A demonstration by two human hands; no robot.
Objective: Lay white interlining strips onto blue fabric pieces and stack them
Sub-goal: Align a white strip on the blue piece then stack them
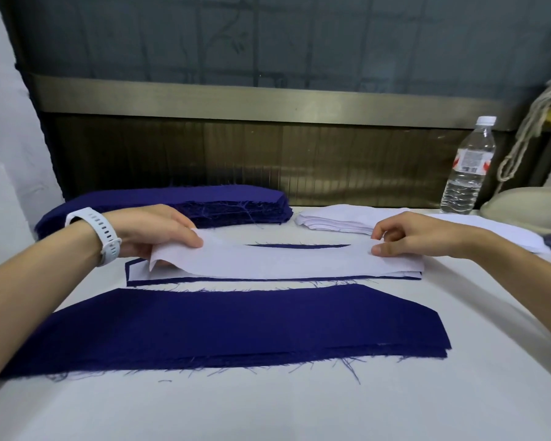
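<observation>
The blue fabric piece [236, 326] is matt woven cloth with frayed, thready edges, and the white interlining strip [283, 261] looks thin, matt and papery. The bench [268, 409] is covered in smooth, matt white cloth. The water bottle [468, 173] is clear glossy plastic; the watch strap [104, 230] is smooth white rubbery plastic.

Two hands [153, 230] — one bottle [468, 167] — blue stacks [204, 326], perhaps three.

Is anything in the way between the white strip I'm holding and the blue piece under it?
Nothing visible does. The left hand and right hand hold the white strip right over the blue piece; the white pile and water bottle sit farther back.
</observation>
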